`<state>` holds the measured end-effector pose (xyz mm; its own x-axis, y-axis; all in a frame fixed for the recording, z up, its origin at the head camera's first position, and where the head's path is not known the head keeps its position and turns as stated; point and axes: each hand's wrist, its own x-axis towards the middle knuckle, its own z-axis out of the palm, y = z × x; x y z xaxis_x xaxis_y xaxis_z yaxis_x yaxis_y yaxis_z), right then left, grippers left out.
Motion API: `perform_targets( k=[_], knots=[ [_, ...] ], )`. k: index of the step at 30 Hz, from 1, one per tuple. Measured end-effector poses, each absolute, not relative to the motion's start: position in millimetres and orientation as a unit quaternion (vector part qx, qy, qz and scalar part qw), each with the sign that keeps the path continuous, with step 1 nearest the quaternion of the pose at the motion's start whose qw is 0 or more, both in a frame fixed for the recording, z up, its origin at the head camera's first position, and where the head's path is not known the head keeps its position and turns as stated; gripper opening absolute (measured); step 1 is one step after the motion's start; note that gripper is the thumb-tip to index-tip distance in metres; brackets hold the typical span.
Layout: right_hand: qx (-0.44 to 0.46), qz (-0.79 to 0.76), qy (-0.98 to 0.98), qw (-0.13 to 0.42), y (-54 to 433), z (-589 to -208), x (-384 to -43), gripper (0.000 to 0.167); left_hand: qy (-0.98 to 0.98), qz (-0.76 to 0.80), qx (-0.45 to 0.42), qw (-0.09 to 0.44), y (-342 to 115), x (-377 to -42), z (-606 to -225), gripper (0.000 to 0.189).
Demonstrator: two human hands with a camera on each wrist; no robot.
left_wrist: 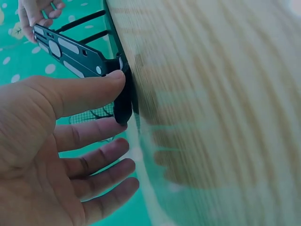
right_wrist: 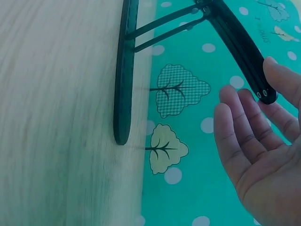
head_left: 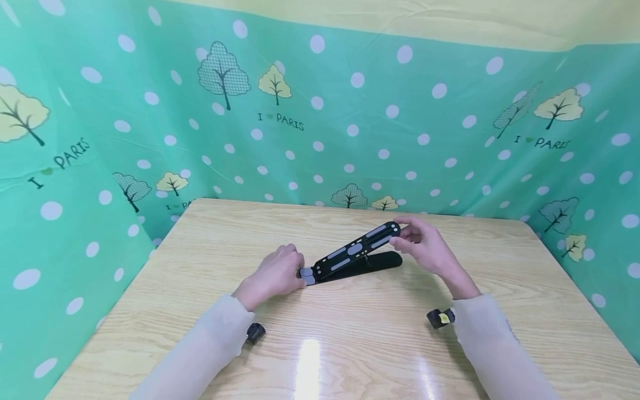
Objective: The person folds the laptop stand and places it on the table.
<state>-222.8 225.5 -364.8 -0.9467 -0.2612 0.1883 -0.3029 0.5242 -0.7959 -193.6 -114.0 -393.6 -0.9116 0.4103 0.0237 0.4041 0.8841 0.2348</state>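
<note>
A black folding laptop stand (head_left: 355, 249) with grey pads lies across the middle of the table, its upper plate raised at an angle over the base. Thumb and index finger of my left hand (head_left: 280, 269) pinch the hinged end with the grey lip; the other fingers stretch out beside it in the left wrist view. My right hand (head_left: 425, 244) pinches the raised end of the upper plate (right_wrist: 242, 52) between thumb and finger. In the right wrist view, two thin struts (right_wrist: 164, 22) join this plate to the flat base (right_wrist: 123, 94), which stays along the tabletop.
The wood-grain table (head_left: 345, 328) carries bright light reflections near its front. Behind and beside it hangs a green curtain (head_left: 320, 161) with white dots and printed trees. Small black devices sit at the left sleeve (head_left: 256, 333) and the right sleeve (head_left: 436, 319).
</note>
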Motion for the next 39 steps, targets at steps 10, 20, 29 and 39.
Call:
perform_targets(
  k=[10, 20, 29, 39],
  knots=[
    [0.157, 0.452, -0.878, 0.027, 214.3, -341.5, -202.0, 0.048, 0.969, 0.137, 0.201, 0.027, -114.3, -196.6, -396.5, 0.032],
    [0.14, 0.43, -0.89, 0.051, 225.5, -366.0, -203.1, 0.053, 0.969, 0.154, 0.191, 0.039, -116.2, -206.7, -397.5, 0.037],
    [0.124, 0.431, -0.892, 0.049, 219.3, -364.2, -187.3, 0.052, 0.966, 0.164, 0.192, 0.051, -119.5, -218.1, -397.8, 0.039],
    [0.124, 0.426, -0.894, 0.056, 212.6, -366.7, -178.2, 0.052, 0.963, 0.164, 0.209, 0.05, -123.8, -235.8, -398.0, 0.038]
  ],
)
